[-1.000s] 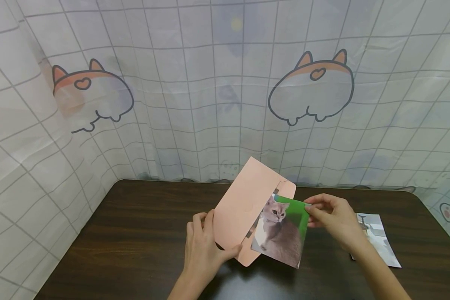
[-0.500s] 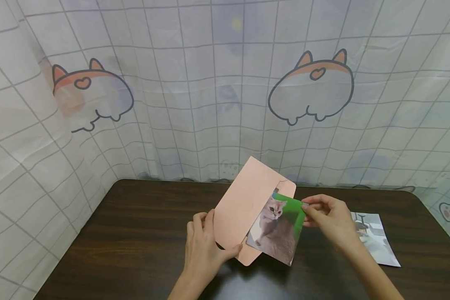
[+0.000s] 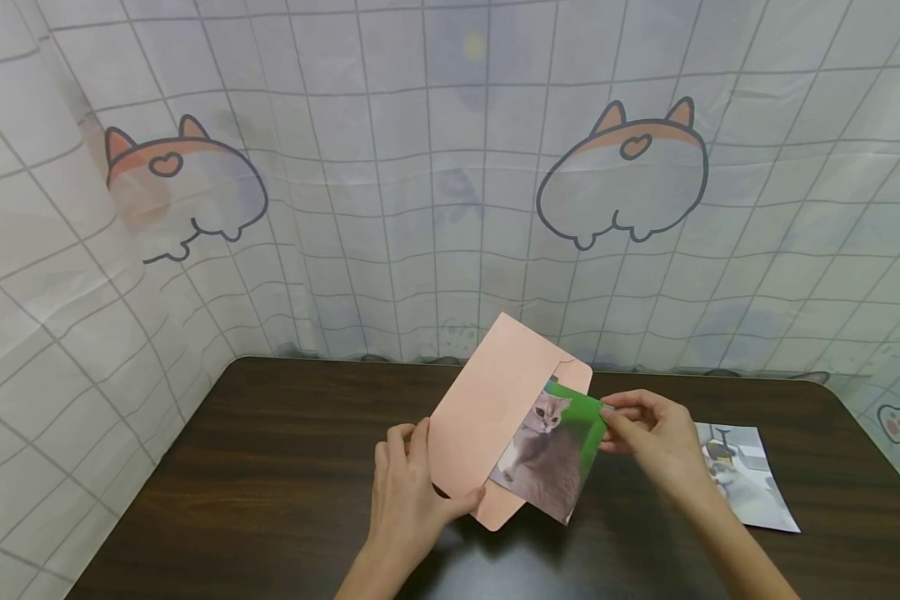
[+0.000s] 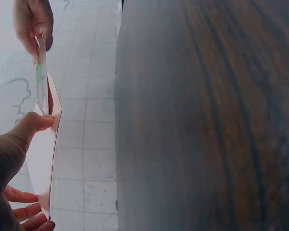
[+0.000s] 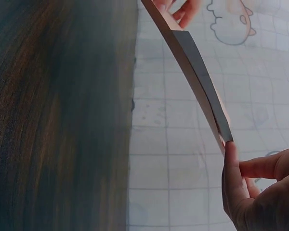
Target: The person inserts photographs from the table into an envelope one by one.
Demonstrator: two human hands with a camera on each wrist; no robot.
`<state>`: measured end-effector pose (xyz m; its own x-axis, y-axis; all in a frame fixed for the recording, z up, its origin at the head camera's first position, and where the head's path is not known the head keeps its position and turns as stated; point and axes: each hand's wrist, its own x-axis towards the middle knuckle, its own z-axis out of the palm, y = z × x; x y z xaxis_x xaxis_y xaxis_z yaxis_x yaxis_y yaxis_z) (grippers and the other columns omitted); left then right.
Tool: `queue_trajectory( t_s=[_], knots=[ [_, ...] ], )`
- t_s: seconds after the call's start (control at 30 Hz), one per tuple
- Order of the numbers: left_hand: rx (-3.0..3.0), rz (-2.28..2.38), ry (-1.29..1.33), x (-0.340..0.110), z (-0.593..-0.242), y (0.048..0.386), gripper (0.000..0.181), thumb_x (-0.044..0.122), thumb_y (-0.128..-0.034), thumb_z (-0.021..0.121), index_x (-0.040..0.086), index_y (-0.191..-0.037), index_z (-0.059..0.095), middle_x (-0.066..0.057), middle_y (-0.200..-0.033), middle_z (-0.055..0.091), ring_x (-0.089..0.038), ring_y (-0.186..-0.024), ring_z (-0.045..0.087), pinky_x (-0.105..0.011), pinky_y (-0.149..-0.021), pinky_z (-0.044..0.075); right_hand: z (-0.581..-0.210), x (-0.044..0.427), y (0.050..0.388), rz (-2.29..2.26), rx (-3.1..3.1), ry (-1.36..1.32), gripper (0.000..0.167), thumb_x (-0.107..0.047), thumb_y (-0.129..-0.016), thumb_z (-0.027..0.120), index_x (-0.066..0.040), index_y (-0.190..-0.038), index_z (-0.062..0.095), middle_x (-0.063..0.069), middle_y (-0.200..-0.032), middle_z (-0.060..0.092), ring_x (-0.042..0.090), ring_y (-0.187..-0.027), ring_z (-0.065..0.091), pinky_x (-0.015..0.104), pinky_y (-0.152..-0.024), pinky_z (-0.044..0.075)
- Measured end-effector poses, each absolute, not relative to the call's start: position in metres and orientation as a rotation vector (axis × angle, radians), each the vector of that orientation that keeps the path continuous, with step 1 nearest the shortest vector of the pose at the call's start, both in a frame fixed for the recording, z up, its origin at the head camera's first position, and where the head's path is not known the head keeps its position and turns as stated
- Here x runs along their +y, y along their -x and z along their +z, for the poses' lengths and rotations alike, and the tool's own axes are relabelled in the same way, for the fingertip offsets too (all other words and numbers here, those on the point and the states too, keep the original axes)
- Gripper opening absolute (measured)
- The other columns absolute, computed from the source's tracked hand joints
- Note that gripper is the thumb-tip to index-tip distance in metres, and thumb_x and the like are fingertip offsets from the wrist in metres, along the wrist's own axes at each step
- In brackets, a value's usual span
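Head view: photo [image 3: 552, 462] partly hidden by envelope [image 3: 487, 400]

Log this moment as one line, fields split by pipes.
left hand: grips pink envelope | right hand: pinches cat photo by corner | cat photo: partly inside pink envelope | second photo: on dark wooden table

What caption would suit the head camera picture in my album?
Left hand grips a pink envelope; right hand pinches a cat photo partly tucked inside.
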<state>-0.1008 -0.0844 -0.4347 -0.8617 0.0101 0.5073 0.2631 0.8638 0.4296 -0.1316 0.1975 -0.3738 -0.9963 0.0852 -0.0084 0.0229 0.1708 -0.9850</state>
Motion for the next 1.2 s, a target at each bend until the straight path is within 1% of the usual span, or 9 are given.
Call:
queue_trajectory(
  t_s=[0.23, 0.4, 0.8, 1.2],
  knots=[
    [-2.511, -0.671, 0.213, -0.085, -0.436, 0.101, 0.097, 0.045, -0.0566, 0.101, -0.003, -0.132, 0.062, -0.016, -0.115, 0.055, -0.031, -0.093, 0.050, -0.038, -0.073, 0.049, -0.375, 0.193, 0.132, 2.030, -2.341, 0.167, 0.030, 0.008, -0.101, 0.062, 0.021, -0.128, 0.057, 0.002, -0.082, 0.069, 0.011, -0.067, 0.071, 0.030, -0.068, 0.063],
    [-2.499, -0.659, 0.218, -0.085, -0.436, 0.101, 0.097, 0.044, -0.0554, 0.102, -0.003, -0.131, 0.061, -0.016, -0.114, 0.054, -0.031, -0.094, 0.050, -0.040, -0.073, 0.050, -0.375, 0.189, 0.132, 2.040, -2.334, 0.204, 0.029, 0.007, -0.101, 0.061, 0.020, -0.127, 0.057, 0.002, -0.082, 0.069, 0.011, -0.067, 0.070, 0.028, -0.068, 0.063],
    [-2.521, -0.664, 0.210, -0.085, -0.436, 0.101, 0.098, 0.044, -0.0556, 0.102, -0.001, -0.132, 0.061, -0.016, -0.115, 0.054, -0.031, -0.094, 0.050, -0.039, -0.074, 0.050, -0.373, 0.180, 0.133, 2.009, -2.313, 0.265, 0.028, 0.005, -0.101, 0.063, 0.019, -0.125, 0.059, 0.002, -0.080, 0.069, 0.009, -0.065, 0.069, 0.026, -0.067, 0.062],
    [-2.522, -0.655, 0.225, -0.085, -0.435, 0.102, 0.099, 0.045, -0.0560, 0.102, -0.001, -0.133, 0.061, -0.016, -0.116, 0.055, -0.030, -0.092, 0.050, -0.038, -0.073, 0.050, -0.372, 0.177, 0.133, 1.961, -2.291, 0.206, 0.025, 0.006, -0.099, 0.066, 0.020, -0.119, 0.063, 0.002, -0.080, 0.071, 0.008, -0.064, 0.070, 0.026, -0.067, 0.062]
  ],
)
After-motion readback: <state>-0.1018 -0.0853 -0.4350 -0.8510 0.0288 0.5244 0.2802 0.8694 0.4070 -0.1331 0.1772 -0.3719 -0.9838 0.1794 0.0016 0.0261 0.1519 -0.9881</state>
